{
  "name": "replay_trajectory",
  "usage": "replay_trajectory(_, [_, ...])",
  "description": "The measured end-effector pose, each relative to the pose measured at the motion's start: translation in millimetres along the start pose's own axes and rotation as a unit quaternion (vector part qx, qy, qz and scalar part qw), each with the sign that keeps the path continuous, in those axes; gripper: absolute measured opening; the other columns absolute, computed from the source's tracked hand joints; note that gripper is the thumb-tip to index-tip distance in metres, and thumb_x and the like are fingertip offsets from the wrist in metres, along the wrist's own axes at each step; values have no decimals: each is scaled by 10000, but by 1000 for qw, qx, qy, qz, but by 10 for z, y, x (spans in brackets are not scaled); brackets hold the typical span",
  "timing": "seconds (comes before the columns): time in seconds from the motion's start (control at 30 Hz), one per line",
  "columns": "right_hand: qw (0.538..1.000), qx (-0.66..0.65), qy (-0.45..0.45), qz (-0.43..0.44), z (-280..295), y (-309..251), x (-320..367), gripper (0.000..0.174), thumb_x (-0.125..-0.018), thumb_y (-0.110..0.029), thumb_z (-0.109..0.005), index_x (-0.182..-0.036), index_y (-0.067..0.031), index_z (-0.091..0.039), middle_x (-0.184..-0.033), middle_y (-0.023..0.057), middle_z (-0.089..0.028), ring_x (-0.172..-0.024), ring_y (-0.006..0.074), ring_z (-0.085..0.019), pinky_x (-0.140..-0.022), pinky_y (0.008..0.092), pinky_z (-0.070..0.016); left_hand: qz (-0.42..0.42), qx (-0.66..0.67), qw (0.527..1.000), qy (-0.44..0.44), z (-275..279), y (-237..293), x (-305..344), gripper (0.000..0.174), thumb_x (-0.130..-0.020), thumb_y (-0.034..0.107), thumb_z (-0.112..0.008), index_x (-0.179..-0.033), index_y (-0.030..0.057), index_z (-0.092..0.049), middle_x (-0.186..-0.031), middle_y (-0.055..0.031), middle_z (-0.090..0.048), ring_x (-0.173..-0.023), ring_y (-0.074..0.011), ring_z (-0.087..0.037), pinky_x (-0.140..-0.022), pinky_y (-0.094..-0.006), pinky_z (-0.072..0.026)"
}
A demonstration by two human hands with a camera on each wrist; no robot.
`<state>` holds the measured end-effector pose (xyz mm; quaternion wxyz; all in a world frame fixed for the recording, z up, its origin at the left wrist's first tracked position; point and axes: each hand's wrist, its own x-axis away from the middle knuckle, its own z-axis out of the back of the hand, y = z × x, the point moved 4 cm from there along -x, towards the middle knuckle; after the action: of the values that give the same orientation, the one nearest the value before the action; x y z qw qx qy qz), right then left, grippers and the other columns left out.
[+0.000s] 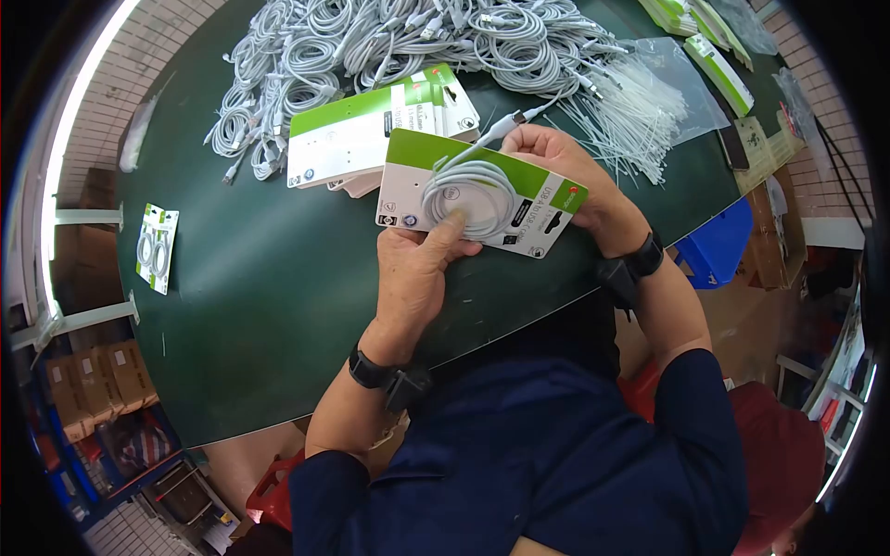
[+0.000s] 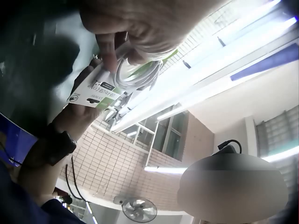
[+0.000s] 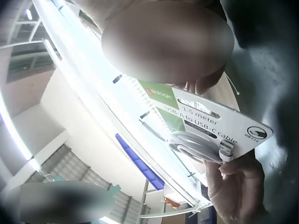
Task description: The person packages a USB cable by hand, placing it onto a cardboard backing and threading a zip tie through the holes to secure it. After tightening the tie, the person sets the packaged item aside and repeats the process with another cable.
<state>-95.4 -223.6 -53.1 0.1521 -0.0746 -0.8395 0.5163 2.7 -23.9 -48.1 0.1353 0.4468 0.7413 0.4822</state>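
In the head view my left hand (image 1: pixel 413 273) grips the lower edge of a white and green packaging card (image 1: pixel 547 188), thumb laid over the coiled white USB cable (image 1: pixel 508 190) on its front. One cable end with its plug (image 1: pixel 505 125) sticks up past the card's top edge. My right hand (image 1: pixel 579 176) holds the card's right side from behind, fingers curled and partly hidden. Seen from the right wrist, a metal USB-A plug (image 3: pixel 227 148) lies on the card close to my left thumb. The left wrist view shows the coil (image 2: pixel 122 74) under my left fingers.
Behind the card lies a stack of similar cards (image 1: pixel 338 139). A heap of coiled cables (image 1: pixel 371 37) covers the table's far side, with loose zip ties (image 1: pixel 630 116) at its right. A card with two coils (image 1: pixel 158 248) lies at the left. A blue bin (image 1: pixel 718 246) stands beyond the right edge.
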Motion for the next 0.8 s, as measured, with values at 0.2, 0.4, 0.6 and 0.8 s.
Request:
replay_trajectory(0.2, [989,-130,-21,72,63,-228,105,319,-1100,-328,-635,-1146,-14,-669,-1066,55,-712,-982,104,-688,-910,299,-575,12,44,999,-7,-55,111,91,289,-1029,74,-697,-1298,-27,-670,-1230,-140,-734,-1030,-204,-748,-832,-333,-660])
replay_trajectory(0.4, [963,241,82,87,-128,-340,289,270,-951,-174,-784,-1139,11,-726,-942,14,-734,-817,65,-670,-760,248,-559,43,96,994,4,-3,60,92,301,-1046,70,-665,-1333,-16,-638,-1258,-126,-716,-1064,-215,-742,-857,-347,-664])
replay_trajectory(0.6, [949,275,104,112,-157,-425,326,225,-902,-125,-824,-1073,12,-772,-897,16,-745,-769,60,-677,-702,244,-561,-15,8,1000,21,140,144,163,438,-1008,85,-726,-1408,-31,-589,-1268,-119,-695,-1102,-212,-705,-961,-361,-615])
replay_trajectory(0.8, [919,374,46,113,-204,-492,397,235,-875,-113,-829,-1074,2,-781,-906,44,-763,-774,79,-686,-720,261,-569,-338,-420,838,83,121,571,278,625,-857,101,-860,-1420,-15,-614,-1335,-161,-622,-1263,-297,-602,-1096,-410,-494])
